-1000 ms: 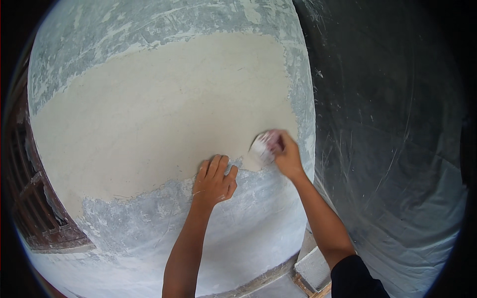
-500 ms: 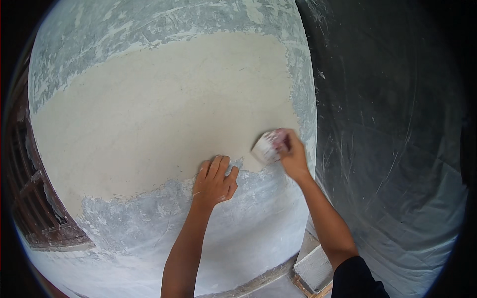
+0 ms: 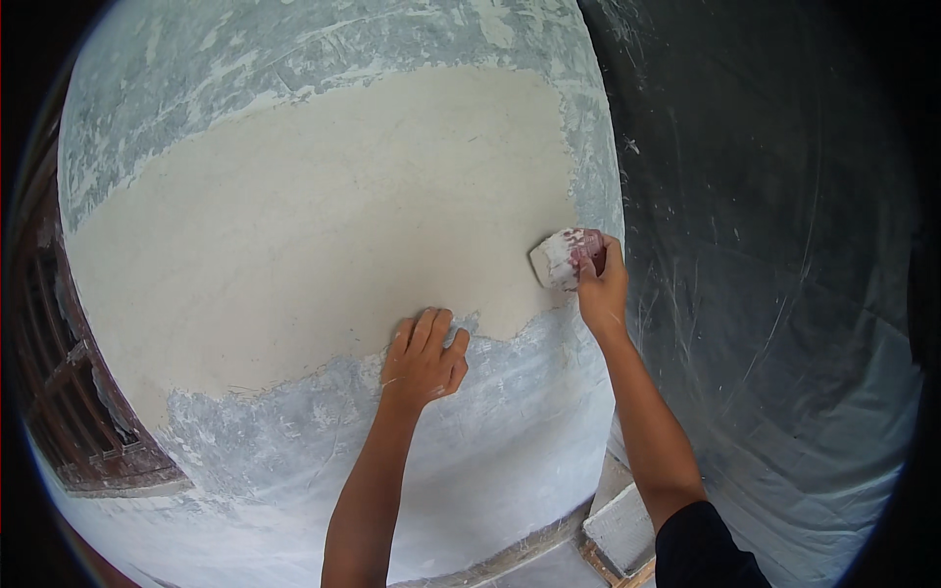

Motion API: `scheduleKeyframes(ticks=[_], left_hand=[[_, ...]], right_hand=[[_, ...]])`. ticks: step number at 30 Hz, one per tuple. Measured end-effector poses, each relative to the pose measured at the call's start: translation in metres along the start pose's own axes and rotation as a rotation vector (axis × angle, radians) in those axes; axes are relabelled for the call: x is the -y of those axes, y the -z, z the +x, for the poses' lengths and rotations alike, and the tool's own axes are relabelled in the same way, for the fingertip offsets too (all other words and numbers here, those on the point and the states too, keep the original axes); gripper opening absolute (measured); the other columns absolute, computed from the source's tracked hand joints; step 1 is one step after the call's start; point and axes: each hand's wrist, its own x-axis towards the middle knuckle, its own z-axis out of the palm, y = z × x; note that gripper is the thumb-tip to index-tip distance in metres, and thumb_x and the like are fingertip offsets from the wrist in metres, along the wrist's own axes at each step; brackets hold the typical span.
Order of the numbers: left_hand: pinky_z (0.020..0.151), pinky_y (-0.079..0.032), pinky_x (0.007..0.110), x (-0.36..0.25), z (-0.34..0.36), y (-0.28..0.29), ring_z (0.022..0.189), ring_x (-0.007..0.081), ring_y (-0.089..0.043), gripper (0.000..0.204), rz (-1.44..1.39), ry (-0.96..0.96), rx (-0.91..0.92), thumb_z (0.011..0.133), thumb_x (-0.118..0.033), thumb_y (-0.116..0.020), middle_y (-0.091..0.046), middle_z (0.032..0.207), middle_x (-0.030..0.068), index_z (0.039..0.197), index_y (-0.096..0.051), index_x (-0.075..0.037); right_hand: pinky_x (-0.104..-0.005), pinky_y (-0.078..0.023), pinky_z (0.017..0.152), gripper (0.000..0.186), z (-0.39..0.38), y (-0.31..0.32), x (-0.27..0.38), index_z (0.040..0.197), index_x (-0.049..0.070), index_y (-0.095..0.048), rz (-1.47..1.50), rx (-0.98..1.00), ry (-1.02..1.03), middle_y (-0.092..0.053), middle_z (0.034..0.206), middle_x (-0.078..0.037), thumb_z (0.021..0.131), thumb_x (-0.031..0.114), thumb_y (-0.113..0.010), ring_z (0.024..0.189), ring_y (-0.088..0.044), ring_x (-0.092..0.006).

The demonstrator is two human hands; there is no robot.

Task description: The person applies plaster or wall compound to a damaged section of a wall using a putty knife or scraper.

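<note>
My right hand point(image 3: 605, 291) grips a putty scraper point(image 3: 565, 263) by its reddish-brown end. White filler is smeared over the scraper, and its edge meets the wall near the right border of a smooth beige patch point(image 3: 353, 216). Lower and further left, my left hand point(image 3: 425, 361) rests on the wall with nothing in it. Its fingertips lie at the patch's ragged lower edge, slightly bent and apart. Around the patch shows the blue-grey wall point(image 3: 284, 441), streaked with white.
A brown barred window frame point(image 3: 88, 392) lies at the left. Beyond the wall's right edge hangs a dark plastic sheet point(image 3: 765, 294), creased lower down. On the floor at lower right is a grey-white slab or tray point(image 3: 624, 529) with a wooden edge.
My right hand has moved the scraper right and slightly up across the beige patch, toward the wall's edge. My left hand stays in place.
</note>
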Motion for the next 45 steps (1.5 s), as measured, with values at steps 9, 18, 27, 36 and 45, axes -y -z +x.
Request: scheduleKeyframes(ticks=[9, 18, 27, 36, 45], left_hand=[[0.088, -0.041, 0.046, 0.001, -0.002, 0.0, 0.108, 0.0313, -0.053, 0.035, -0.018, 0.004, 0.011, 0.071, -0.015, -0.063, -0.056, 0.114, 0.0137, 0.104, -0.053, -0.012], [0.089, -0.04, 0.046, 0.001, -0.001, -0.003, 0.109, 0.0312, -0.053, 0.036, -0.018, 0.003, -0.006, 0.071, -0.015, -0.063, -0.056, 0.114, 0.0137, 0.105, -0.053, -0.011], [0.088, -0.041, 0.046, 0.001, 0.0, 0.0, 0.108, 0.0303, -0.053, 0.036, -0.021, -0.011, -0.004, 0.071, -0.015, -0.063, -0.056, 0.113, 0.0129, 0.105, -0.051, -0.012], [0.089, -0.04, 0.041, -0.001, -0.002, -0.001, 0.109, 0.0247, -0.053, 0.026, 0.045, 0.003, 0.009, 0.074, -0.022, -0.061, -0.059, 0.114, 0.0075, 0.099, -0.057, -0.017], [0.089, -0.04, 0.046, -0.002, -0.003, -0.004, 0.108, 0.0307, -0.053, 0.036, -0.029, 0.008, 0.001, 0.071, -0.017, -0.064, -0.056, 0.114, 0.0131, 0.104, -0.053, -0.012]], right_hand=[[-0.028, -0.047, 0.089, 0.028, 0.003, -0.001, 0.01, 0.109, 0.0, -0.054, -0.01, -0.062, -0.054, -0.063, 0.1, -0.012, 0.085, -0.013, -0.048, 0.095, -0.062, -0.0194], [-0.0276, -0.047, 0.088, 0.028, -0.042, -0.002, -0.012, 0.115, -0.001, -0.052, 0.042, -0.213, -0.15, -0.06, 0.099, -0.009, 0.088, -0.01, -0.05, 0.092, -0.06, -0.0161], [-0.0282, -0.047, 0.088, 0.032, -0.054, 0.004, -0.012, 0.121, 0.001, -0.051, 0.105, -0.199, -0.252, -0.061, 0.104, -0.01, 0.091, -0.009, -0.048, 0.097, -0.06, -0.0168], [-0.0274, -0.048, 0.083, 0.025, -0.013, -0.005, 0.002, 0.108, -0.001, -0.054, -0.019, 0.004, -0.021, -0.063, 0.101, -0.011, 0.086, -0.011, -0.05, 0.094, -0.061, -0.0184], [-0.0259, -0.048, 0.085, 0.027, -0.015, 0.002, -0.003, 0.11, -0.001, -0.056, -0.026, 0.013, -0.126, -0.062, 0.096, -0.009, 0.086, -0.011, -0.052, 0.09, -0.061, -0.0152]])
